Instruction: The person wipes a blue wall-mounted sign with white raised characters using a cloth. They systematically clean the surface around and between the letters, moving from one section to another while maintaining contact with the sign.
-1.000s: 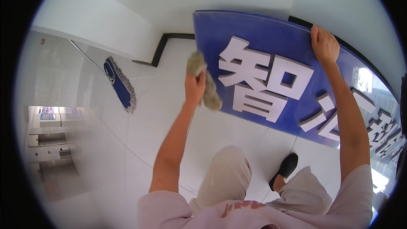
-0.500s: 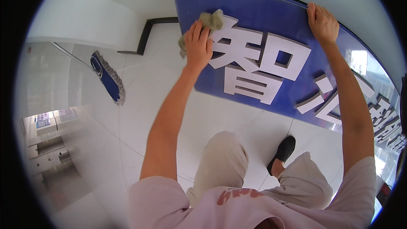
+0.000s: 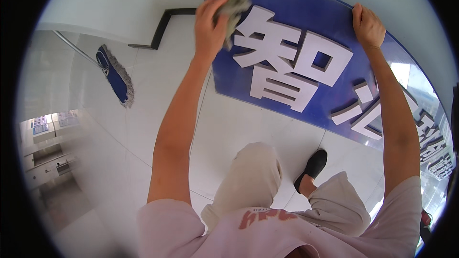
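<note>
A large blue sign board [image 3: 334,110] with raised white characters stands tilted against the wall in front of me. At its upper left, my left hand [image 3: 210,25] grips a crumpled grey-green cloth [image 3: 233,1], which is smeared by motion and overlaps the board's left edge. My right hand [image 3: 369,26] is closed over the top edge of the board, right of the large white character [image 3: 325,64]; part of the fingers is hidden behind the edge. My right forearm crosses in front of the smaller characters farther right.
On the tiled floor [image 3: 162,86] to the left lies a blue dust mop [image 3: 114,77] with grey fringe and a metal handle. A black baseboard [image 3: 162,28] runs along the wall behind. My foot in a black shoe [image 3: 313,166] is below the board.
My left hand has moved the cloth up and slightly left, toward the board's top left corner. My right hand keeps its hold on the top edge.
</note>
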A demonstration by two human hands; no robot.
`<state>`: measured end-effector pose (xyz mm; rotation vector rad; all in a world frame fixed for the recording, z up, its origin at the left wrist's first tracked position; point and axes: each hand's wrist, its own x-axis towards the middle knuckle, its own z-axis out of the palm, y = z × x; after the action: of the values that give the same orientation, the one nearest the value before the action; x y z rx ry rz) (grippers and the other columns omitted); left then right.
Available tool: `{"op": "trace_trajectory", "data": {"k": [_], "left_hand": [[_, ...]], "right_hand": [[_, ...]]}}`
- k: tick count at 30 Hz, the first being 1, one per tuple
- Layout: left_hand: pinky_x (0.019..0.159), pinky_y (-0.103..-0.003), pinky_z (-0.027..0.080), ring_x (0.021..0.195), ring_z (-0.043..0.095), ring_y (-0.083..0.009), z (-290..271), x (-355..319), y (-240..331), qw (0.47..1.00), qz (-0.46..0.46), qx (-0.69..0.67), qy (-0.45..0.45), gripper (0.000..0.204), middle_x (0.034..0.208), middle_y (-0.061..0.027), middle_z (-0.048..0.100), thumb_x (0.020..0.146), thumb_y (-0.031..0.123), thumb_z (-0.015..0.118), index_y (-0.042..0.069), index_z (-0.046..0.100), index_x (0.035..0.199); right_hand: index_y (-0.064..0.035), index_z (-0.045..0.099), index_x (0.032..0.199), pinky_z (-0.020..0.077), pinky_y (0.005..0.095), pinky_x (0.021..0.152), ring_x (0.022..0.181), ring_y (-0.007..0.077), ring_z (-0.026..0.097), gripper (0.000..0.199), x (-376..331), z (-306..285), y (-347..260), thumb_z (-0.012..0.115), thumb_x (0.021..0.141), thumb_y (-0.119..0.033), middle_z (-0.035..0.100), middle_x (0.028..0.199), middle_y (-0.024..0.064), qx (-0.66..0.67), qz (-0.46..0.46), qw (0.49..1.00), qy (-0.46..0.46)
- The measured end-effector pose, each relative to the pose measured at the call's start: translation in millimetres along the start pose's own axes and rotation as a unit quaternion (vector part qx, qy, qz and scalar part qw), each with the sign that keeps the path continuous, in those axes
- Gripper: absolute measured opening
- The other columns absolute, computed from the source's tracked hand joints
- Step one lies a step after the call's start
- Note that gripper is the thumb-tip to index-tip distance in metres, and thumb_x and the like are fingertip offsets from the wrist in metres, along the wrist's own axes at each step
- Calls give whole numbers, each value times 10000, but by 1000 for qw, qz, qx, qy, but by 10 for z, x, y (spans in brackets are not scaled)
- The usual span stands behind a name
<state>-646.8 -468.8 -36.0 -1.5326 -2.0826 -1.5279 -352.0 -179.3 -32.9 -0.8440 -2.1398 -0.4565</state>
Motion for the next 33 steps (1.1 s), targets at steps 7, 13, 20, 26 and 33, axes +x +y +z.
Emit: {"op": "trace_trajectory", "data": {"k": [7, 13, 20, 26, 33], "left_hand": [[853, -404, 515, 1043, 579, -355, 312, -427, -584, 993, 79, 82, -6, 350, 1170, -144, 580, 872, 7, 568, 133, 669, 1182], [867, -458, 506, 1054, 577, -427, 147, -2682, -769, 944, -252, 128, -170, 358, 1187, -204, 576, 906, 108, 548, 82, 551, 1264], [810, -358, 511, 905, 648, -261, 346, -3170, -388, 887, -445, 13, -125, 325, 1024, -155, 668, 913, 231, 638, 28, 596, 1164], [813, -324, 465, 940, 554, -155, 717, -2143, -122, 886, -375, -271, 15, 298, 1107, -92, 612, 980, 183, 597, 8, 529, 1211], [834, -448, 472, 997, 583, -427, 659, -3082, -479, 951, -282, 13, -127, 349, 1075, -219, 598, 940, 168, 603, 15, 496, 1234]], "right_hand": [[-136, 606, 696, 509, 419, 533, 636, 273, 652, 374, -18, 22, 13, 526, 977, -368, 658, 687, 32, -6, 9, 1000, -19], [-137, 652, 790, 520, 453, 590, 689, 319, 663, 385, -33, 73, 103, 479, 994, -415, 681, 740, 63, -15, 25, 998, -52], [-161, 706, 887, 541, 479, 658, 774, 369, 679, 447, -28, 181, 235, 429, 998, -494, 713, 824, 121, -43, 57, 992, -109], [-187, 731, 907, 546, 488, 665, 768, 377, 684, 491, -18, 54, 99, 407, 986, -547, 720, 827, 118, -55, 73, 990, -104], [-162, 729, 876, 549, 471, 673, 783, 363, 687, 494, 33, 55, 32, 426, 978, -539, 719, 826, 118, -62, 81, 988, -119]]}}
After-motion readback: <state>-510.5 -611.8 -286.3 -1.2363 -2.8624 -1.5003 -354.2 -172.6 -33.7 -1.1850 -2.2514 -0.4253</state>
